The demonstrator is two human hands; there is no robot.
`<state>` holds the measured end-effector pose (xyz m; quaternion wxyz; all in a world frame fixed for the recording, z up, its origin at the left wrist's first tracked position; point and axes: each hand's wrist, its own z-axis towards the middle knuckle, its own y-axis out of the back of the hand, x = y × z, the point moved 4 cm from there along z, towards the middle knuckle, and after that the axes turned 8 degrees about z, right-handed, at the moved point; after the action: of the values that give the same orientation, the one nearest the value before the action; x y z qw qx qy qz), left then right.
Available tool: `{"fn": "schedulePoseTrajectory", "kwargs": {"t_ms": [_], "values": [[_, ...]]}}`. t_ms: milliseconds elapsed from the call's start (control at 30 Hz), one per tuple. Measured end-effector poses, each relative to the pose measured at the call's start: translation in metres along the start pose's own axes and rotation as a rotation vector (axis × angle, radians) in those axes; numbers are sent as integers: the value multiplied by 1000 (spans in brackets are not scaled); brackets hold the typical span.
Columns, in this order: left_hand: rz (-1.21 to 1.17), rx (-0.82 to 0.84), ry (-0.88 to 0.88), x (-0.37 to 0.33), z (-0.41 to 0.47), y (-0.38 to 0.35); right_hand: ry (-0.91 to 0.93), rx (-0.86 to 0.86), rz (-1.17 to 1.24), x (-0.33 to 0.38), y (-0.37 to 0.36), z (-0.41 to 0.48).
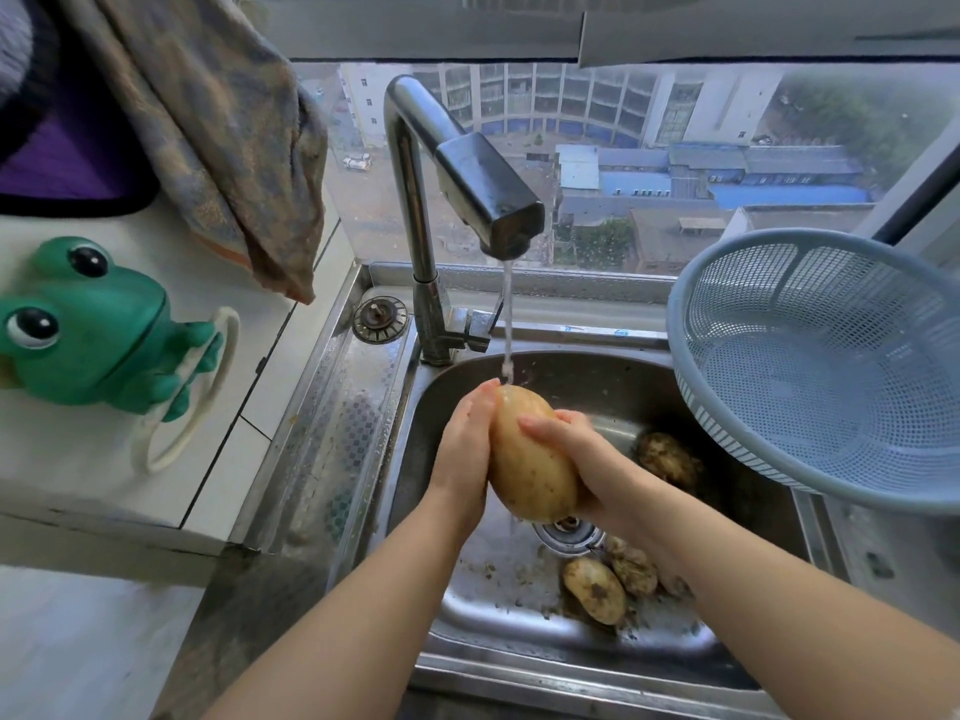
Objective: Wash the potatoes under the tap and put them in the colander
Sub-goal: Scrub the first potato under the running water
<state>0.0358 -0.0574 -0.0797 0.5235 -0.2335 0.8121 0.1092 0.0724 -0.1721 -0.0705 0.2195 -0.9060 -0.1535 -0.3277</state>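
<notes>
Both hands are on the same spud. My left hand (465,433) is pressed against its 9 o'clock side with the fingers laid pretty much straight along it. My right hand (576,459) is curled around it from 3 o'clock, fingertips hooked over the front. So the hands are together with the big potato (530,459) clamped between them, standing on end over the middle of the sink (457,605).

The tap (467,174) is running, and the stream (508,324) lands right on the potato's top end at 12 o'clock, beside my left fingertips. The skin looks wet and mostly clean.

There are more muddy potatoes down in the basin. One sits at 3 o'clock (667,457) behind my right wrist. Two more (595,589) (635,569) are at about 5 o'clock, just past the drain (569,532), with dirt scattered around them. There might be another tucked under my right forearm, but I can't really tell.

The blue colander (810,366) is at 2 o'clock, tilted towards me on the right edge of the sink.

At 9 o'clock a green frog holder (93,324) is on the tiled wall, and a towel (223,137) hangs at 11.
</notes>
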Motion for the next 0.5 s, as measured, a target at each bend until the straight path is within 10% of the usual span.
{"fn": "schedulePoseTrajectory", "kwargs": {"t_ms": [133, 367, 500], "values": [[167, 59, -68, 1, -1, 3, -56, 65, 152, -2, 2, -3], [36, -200, 195, -3, 11, 2, 172, 27, -425, 8, -1, -3], [-17, -158, 300, -2, 13, 1, 219, 36, -353, 10, 1, -5]]}}
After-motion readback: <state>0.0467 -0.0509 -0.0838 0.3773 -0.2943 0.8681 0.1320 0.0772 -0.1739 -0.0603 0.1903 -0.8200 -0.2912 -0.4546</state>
